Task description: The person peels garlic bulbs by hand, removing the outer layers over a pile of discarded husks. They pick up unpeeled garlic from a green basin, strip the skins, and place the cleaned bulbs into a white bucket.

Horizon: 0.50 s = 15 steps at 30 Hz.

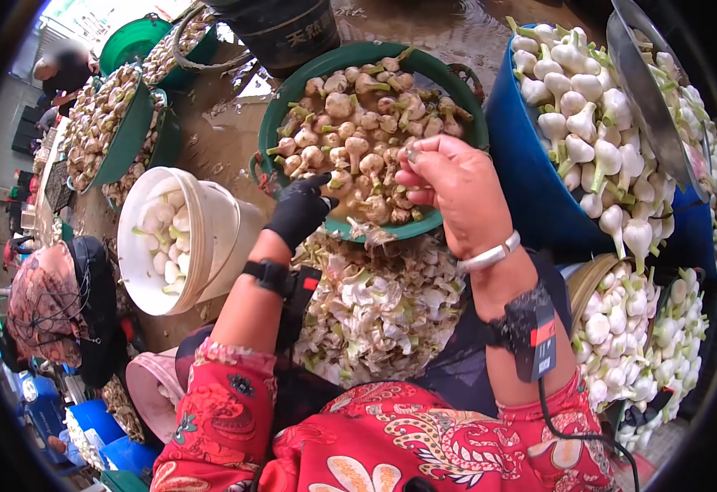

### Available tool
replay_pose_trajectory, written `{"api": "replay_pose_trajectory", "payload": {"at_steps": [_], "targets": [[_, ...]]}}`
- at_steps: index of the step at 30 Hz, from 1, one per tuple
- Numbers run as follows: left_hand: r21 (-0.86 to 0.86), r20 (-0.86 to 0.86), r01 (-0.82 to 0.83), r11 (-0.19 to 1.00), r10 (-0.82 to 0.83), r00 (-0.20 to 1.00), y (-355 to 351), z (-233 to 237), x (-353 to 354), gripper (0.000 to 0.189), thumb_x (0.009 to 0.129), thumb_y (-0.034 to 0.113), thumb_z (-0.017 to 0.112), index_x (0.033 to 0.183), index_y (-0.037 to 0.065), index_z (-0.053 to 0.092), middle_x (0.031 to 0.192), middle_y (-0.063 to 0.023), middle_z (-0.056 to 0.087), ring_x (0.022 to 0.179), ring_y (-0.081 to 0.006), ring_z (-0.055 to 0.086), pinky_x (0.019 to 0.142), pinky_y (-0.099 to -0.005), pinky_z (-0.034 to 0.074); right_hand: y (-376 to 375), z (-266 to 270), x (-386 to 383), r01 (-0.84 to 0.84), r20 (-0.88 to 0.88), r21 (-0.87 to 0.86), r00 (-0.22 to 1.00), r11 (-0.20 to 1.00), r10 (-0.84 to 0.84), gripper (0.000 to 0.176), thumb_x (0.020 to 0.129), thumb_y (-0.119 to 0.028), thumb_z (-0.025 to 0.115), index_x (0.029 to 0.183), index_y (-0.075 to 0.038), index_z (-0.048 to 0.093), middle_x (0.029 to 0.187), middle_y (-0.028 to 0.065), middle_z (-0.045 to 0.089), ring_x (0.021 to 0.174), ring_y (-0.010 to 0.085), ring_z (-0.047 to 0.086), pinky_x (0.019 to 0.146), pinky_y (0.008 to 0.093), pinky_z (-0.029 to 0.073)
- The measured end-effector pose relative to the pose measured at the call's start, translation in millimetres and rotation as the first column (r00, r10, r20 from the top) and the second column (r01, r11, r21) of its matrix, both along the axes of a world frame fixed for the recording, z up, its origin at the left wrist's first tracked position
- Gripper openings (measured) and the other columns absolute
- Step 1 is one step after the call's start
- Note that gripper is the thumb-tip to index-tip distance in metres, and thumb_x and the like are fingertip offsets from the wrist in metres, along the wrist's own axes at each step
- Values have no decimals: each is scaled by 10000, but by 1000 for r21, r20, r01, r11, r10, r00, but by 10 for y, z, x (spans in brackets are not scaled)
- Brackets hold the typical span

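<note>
My left hand (299,210), in a black glove with bare fingertips, reaches over the left rim of a green basin (271,131). Its fingertips close on a garlic bulb (340,182) at the basin's near left. Bare and raised over the basin's right side, my right hand (449,184) has thumb and index finger pinched together; what is between them is too small to make out. Unpeeled garlic bulbs (357,148) lie in brown water in the basin. A heap of garlic skins (375,312) lies below it, in front of me.
A white bucket (198,238) with peeled garlic stands at the left. Blue tub (531,148) heaped with peeled garlic stands at the right, beside a metal sheet (654,90). Black bucket (285,33) stands behind the basin. Other people are at the far left.
</note>
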<state>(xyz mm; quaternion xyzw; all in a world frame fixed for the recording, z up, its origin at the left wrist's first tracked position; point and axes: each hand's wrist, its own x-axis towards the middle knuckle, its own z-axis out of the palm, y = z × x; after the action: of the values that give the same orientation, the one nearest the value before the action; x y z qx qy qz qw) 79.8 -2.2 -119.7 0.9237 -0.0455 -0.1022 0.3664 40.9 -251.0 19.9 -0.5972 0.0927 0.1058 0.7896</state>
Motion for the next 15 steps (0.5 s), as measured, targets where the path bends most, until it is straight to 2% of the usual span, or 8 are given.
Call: {"api": "replay_pose_trajectory", "payload": {"at_steps": [4, 5, 8, 9, 10, 12, 14, 15], "targets": [[214, -88, 34, 976, -15, 996, -155, -675, 342, 673, 706, 224, 737, 1317, 130, 470, 1121, -224, 586, 1021, -322, 585, 863, -389, 477, -33, 18, 29, 42, 34, -13, 999, 999, -42, 164, 880, -151, 575, 953, -10, 618, 858, 35, 639, 735, 92, 599, 630, 218, 461], [260, 46, 36, 965, -49, 998, -66, -1100, 445, 557, 707, 216, 736, 1230, 136, 561, 1052, -209, 624, 987, -327, 605, 849, -379, 484, -38, 14, 55, 52, 33, -18, 998, 999, -51, 164, 880, -151, 575, 953, -10, 618, 858, 35, 639, 735, 92, 599, 630, 218, 461], [83, 13, -49, 995, 48, 999, 3, -1153, 594, 399, 722, 184, 720, 1110, 134, 643, 922, -184, 659, 896, -318, 636, 808, -370, 500, -18, -15, 94, 23, 20, -57, 1000, 998, -22, 179, 874, -143, 584, 982, -5, 618, 861, 36, 634, 729, 88, 596, 631, 220, 462], [-32, 51, -110, 993, 111, 992, -64, -841, 534, 257, 760, 163, 696, 1010, 102, 683, 790, -133, 667, 760, -234, 650, 712, -326, 515, 5, -27, 100, 18, 42, -70, 999, 997, -15, 162, 865, -124, 590, 971, -5, 620, 852, 31, 632, 734, 81, 594, 630, 215, 460], [-299, -295, -331, 895, 243, 924, -51, -678, 556, 245, 815, 156, 659, 1033, 44, 659, 768, -83, 654, 674, -145, 610, 617, -273, 496, 41, -32, 107, 11, 69, -77, 998, 997, -6, 147, 856, -104, 595, 960, -4, 621, 843, 26, 630, 739, 74, 592, 630, 211, 458], [-567, -435, -386, 728, 133, 890, -99, 55, 406, 251, 857, 170, 626, 1042, 0, 636, 749, -43, 625, 622, -104, 562, 566, -244, 463, 100, -124, 111, -75, 15, -80, 997, 994, 76, 332, 798, -91, 651, 1112, -8, 582, 983, 81, 619, 870, 135, 593, 717, 253, 484], [-674, -461, -351, 651, 1, 887, -86, 539, 214, 266, 876, 182, 603, 1054, -15, 621, 738, -40, 612, 614, -120, 557, 572, -248, 460, 232, -216, 47, -63, 236, -405, 957, 912, 170, 603, 741, -109, 710, 1293, -54, 473, 1166, 127, 551, 1038, 224, 544, 829, 318, 480], [-702, -457, -334, 630, -38, 889, -139, 862, 37, 263, 887, 188, 576, 1072, 5, 615, 774, -19, 584, 674, -116, 555, 626, -244, 465, 275, -212, 18, -181, 158, -380, 954, 907, 256, 818, 686, -143, 767, 1393, -110, 357, 1287, 142, 467, 1151, 298, 469, 906, 363, 451]]}}
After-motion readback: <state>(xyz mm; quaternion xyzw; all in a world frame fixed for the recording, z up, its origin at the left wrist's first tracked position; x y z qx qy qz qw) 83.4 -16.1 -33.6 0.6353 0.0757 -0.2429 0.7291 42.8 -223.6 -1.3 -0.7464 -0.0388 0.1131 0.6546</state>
